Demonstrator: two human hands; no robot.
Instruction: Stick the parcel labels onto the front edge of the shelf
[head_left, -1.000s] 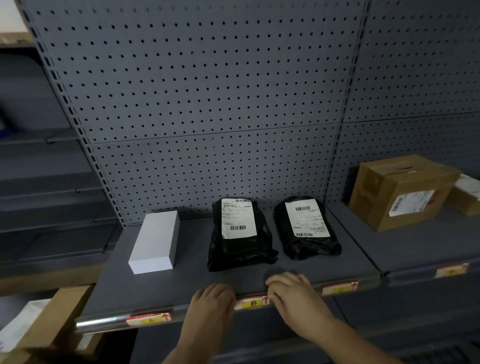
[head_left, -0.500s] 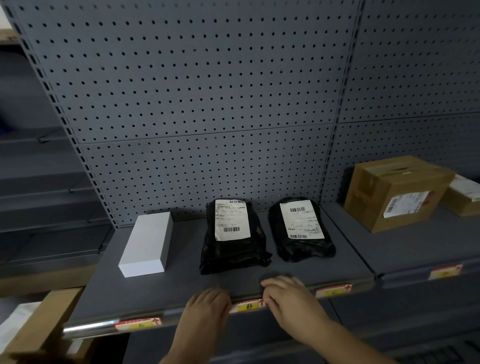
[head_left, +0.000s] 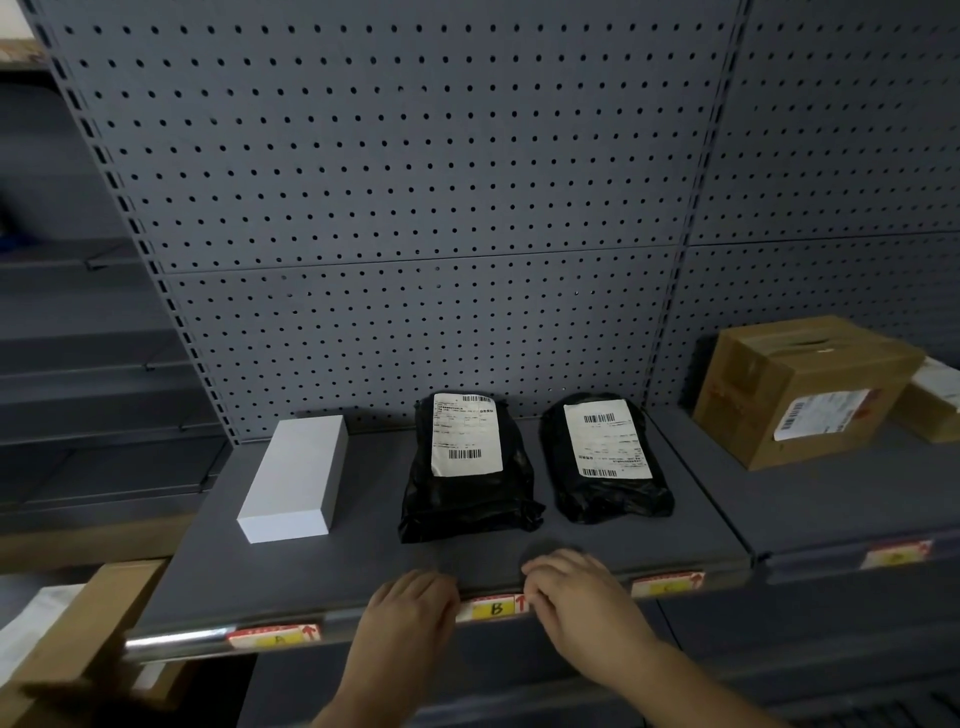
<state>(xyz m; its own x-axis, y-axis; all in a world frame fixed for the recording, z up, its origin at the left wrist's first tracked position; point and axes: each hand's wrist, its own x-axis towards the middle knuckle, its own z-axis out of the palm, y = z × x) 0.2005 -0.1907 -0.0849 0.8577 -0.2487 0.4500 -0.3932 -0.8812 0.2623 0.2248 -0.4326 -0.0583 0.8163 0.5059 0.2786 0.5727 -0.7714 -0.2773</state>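
Observation:
A yellow-and-red label marked B (head_left: 494, 608) lies on the front edge of the grey shelf (head_left: 332, 571). My left hand (head_left: 410, 608) presses on its left end and my right hand (head_left: 576, 592) on its right end, fingers curled over the shelf lip. Label A (head_left: 275, 636) sits on the edge to the left, a third label (head_left: 667, 584) to the right. Behind label B lies a black parcel (head_left: 467, 467) with a white shipping slip.
On the same shelf are a white box (head_left: 296, 480) at the left and a second black parcel (head_left: 605, 457) at the right. The neighbouring shelf holds a cardboard box (head_left: 795, 389) and carries another label (head_left: 896, 555). Cardboard boxes (head_left: 98, 623) stand at the lower left.
Both hands stay on the ends of label B; the fingers shifted only slightly. The view has drifted a little.

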